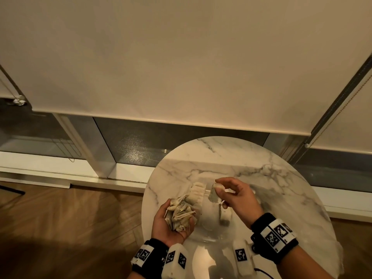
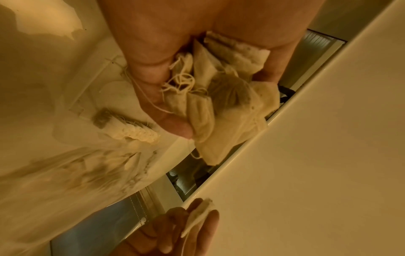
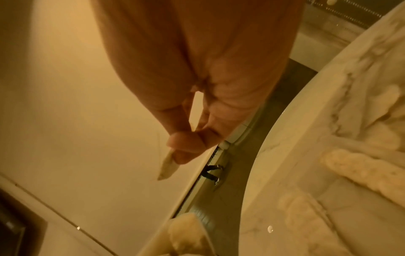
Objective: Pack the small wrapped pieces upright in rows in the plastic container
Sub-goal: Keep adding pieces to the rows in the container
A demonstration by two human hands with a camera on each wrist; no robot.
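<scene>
Count: one wrapped piece (image 1: 213,193) pinched between thumb and fingers (image 3: 186,143) of the right hand (image 1: 235,196), raised above the counter (image 1: 261,168). One loose bundle of wrapped pieces (image 1: 181,215) with trailing strings cupped in the left hand (image 1: 169,226), fingers curled round it; individual count in the bundle cannot be told.

Plastic container (image 1: 209,224): clear, on the counter between the two hands. One row of upright pieces (image 1: 196,193) stands along its left side; a few more pieces (image 1: 224,217) stand at the right. Exact numbers not resolvable.

Surroundings: round marble-pattern top, roller blind (image 1: 161,57) behind, wood floor (image 1: 70,228) to the left. The bundle overlaps the near end of the left row.

View notes: the left wrist view shows tangled strings and dark contents in the bundle; the right wrist view shows the pinched piece edge-on.
</scene>
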